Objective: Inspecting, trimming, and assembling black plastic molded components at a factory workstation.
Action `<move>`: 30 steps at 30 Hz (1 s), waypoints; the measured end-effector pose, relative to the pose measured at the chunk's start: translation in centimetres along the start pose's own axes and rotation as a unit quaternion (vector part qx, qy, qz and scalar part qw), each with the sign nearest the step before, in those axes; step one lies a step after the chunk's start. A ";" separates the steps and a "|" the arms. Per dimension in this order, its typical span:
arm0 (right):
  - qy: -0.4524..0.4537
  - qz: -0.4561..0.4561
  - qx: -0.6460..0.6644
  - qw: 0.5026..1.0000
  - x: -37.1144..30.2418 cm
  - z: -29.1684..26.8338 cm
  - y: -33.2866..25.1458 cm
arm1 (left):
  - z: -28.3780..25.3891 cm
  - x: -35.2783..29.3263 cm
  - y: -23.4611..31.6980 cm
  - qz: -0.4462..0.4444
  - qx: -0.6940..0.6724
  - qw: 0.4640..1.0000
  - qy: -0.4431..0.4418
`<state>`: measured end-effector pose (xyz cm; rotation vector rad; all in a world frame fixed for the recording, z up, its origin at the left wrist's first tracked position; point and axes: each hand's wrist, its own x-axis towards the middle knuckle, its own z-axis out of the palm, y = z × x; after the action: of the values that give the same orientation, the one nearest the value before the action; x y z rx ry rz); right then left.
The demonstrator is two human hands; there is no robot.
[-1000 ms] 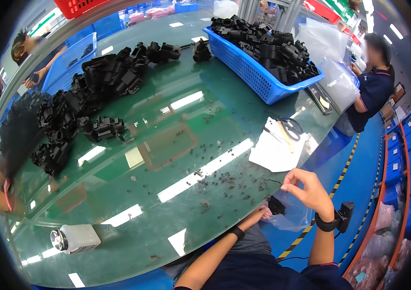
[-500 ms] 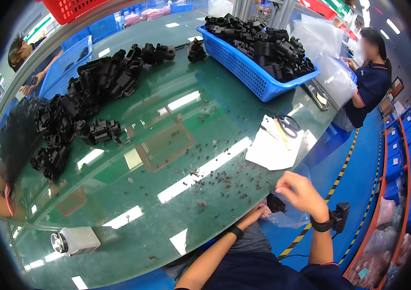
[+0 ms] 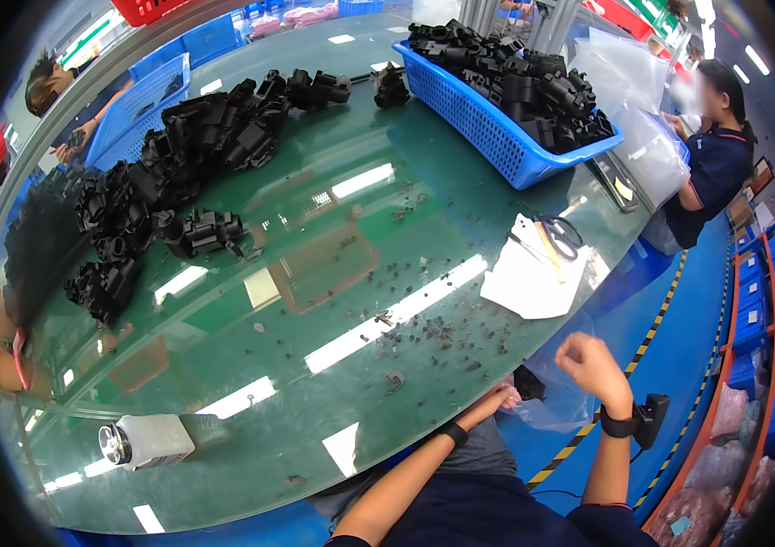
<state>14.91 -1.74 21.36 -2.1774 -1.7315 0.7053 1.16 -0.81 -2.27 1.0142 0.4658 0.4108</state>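
At the table's near edge, my left hand [image 3: 500, 398] is closed on the rim of a clear plastic bag [image 3: 553, 401] that hangs beside my lap. Dark parts [image 3: 528, 384] show inside the bag. Above its right side my right hand [image 3: 593, 369] is raised with curled fingers; whatever they may hold is hidden. Small black bits [image 3: 442, 335] lie scattered over the green glass table [image 3: 315, 401]. Beyond my right hand, a white sheet [image 3: 533, 283] carries black-handled scissors [image 3: 559, 235].
A blue basket [image 3: 506, 150] heaped with black plastic parts [image 3: 542, 96] stands at the far right. More black parts [image 3: 182, 150] form a long pile at the left. A white bottle [image 3: 155, 442] lies near left. Co-workers [image 3: 716, 164] sit across and to the right.
The view has shifted slightly. My right hand has moved a little lower relative to the sheet, its fingers still curled. My left hand stays at the bag.
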 end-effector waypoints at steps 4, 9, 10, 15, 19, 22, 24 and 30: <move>-0.005 -0.206 0.192 0.959 0.8 -0.2 -9.5 | 0.0 -0.4 0.5 0.006 -0.012 1.000 0.026; 0.027 -0.303 0.120 0.945 4.3 3.9 -12.2 | 1.2 -0.8 2.8 -0.029 0.005 0.999 0.017; 0.025 -0.307 0.120 0.944 4.7 4.2 -12.2 | 1.2 -0.8 2.7 -0.026 0.005 0.999 0.021; -0.007 -0.304 0.128 0.944 5.0 4.2 -11.6 | 0.8 -0.3 1.1 -0.003 -0.002 1.000 0.014; -0.035 -0.259 0.159 0.952 2.5 1.1 -9.9 | 0.1 0.2 -0.5 0.005 -0.020 1.000 -0.001; -0.074 -0.130 0.152 0.977 -0.1 -2.6 -6.3 | 0.3 0.3 -0.5 0.014 -0.027 1.000 0.004; -0.119 0.035 0.134 0.983 -0.8 -3.6 -3.5 | 0.0 0.2 -0.6 0.020 -0.009 1.000 0.001; -0.064 0.065 -0.103 0.990 -0.4 2.2 8.9 | 0.5 0.0 1.0 -0.018 -0.002 1.000 -0.007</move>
<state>21.08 -4.56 15.22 -2.4525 -1.8085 0.7430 1.32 -0.70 -1.12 1.0025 0.4684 0.3727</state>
